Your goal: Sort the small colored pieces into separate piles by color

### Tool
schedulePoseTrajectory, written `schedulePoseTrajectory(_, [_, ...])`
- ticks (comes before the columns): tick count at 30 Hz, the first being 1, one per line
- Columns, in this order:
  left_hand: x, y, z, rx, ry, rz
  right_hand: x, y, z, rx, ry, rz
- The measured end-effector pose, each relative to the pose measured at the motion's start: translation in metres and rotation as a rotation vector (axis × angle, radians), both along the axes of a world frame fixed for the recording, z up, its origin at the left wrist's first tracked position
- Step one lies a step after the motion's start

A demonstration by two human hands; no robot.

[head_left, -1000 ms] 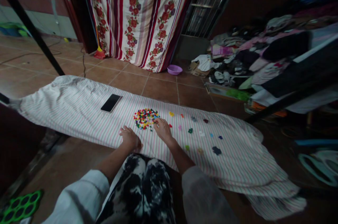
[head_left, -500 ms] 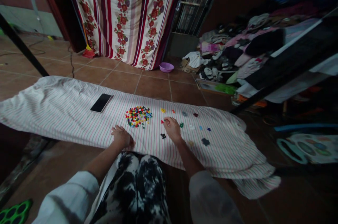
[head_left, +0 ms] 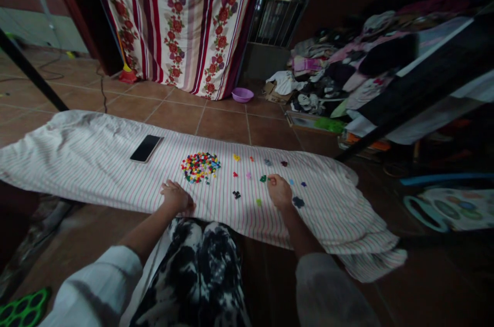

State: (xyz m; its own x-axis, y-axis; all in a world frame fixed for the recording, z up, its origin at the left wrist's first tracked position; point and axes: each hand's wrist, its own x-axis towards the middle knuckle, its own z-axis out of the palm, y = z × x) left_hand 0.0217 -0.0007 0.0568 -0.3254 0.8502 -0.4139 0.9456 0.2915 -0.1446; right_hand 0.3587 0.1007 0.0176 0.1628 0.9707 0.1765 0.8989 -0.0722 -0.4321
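My right hand (head_left: pixel 280 191) is closed in a pinch just right of a small cluster of green pieces (head_left: pixel 263 179); whatever its fingertips hold is too small to make out. Around it lie little colour groups: pink pieces (head_left: pixel 249 176), lime pieces (head_left: pixel 259 202), dark grey pieces (head_left: pixel 298 202), black pieces (head_left: pixel 236 195) and yellow pieces (head_left: pixel 236 157). My left hand (head_left: pixel 175 197) rests on the striped cloth (head_left: pixel 104 178) with its fingers apart, holding nothing. Beyond it spreads a mixed pile of tiny coloured pieces (head_left: pixel 200 166).
A phone (head_left: pixel 146 148) lies on the cloth left of the pile. Past the cloth are a purple basin (head_left: pixel 242 94) on the tiled floor, a floral curtain (head_left: pixel 193 23) and a heap of clothes (head_left: pixel 332 70). Dark bars (head_left: pixel 34 72) slope at both sides.
My right hand has moved right, from beside the red pieces to beside the green ones, uncovering the pink and lime groups. My left hand stays on the cloth.
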Motion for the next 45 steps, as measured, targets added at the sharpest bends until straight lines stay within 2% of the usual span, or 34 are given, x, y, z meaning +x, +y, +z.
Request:
schedulePoseTrajectory(4, [0.001, -0.001, 0.002, -0.072, 0.032, 0.013, 0.004, 0.001, -0.003, -0.055, -0.018, 0.014])
schedulePoseTrajectory(8, [0.003, -0.001, 0.004, -0.067, 0.043, 0.012, 0.002, 0.004, -0.007, -0.095, -0.012, 0.024])
schedulePoseTrajectory(17, [0.003, 0.000, 0.003, -0.077, 0.061, -0.001, -0.001, 0.009, -0.014, -0.089, -0.020, 0.038])
schedulePoseTrajectory(31, [0.000, 0.001, -0.004, -0.074, 0.040, -0.011, 0.000, 0.010, -0.013, -0.063, 0.070, 0.077])
schedulePoseTrajectory(39, [0.000, 0.001, -0.004, -0.062, 0.045, -0.005, -0.007, 0.019, -0.012, -0.136, -0.075, 0.118])
schedulePoseTrajectory(45, [0.003, -0.001, 0.002, -0.095, 0.053, -0.005, -0.010, 0.018, -0.010, -0.141, -0.129, 0.114])
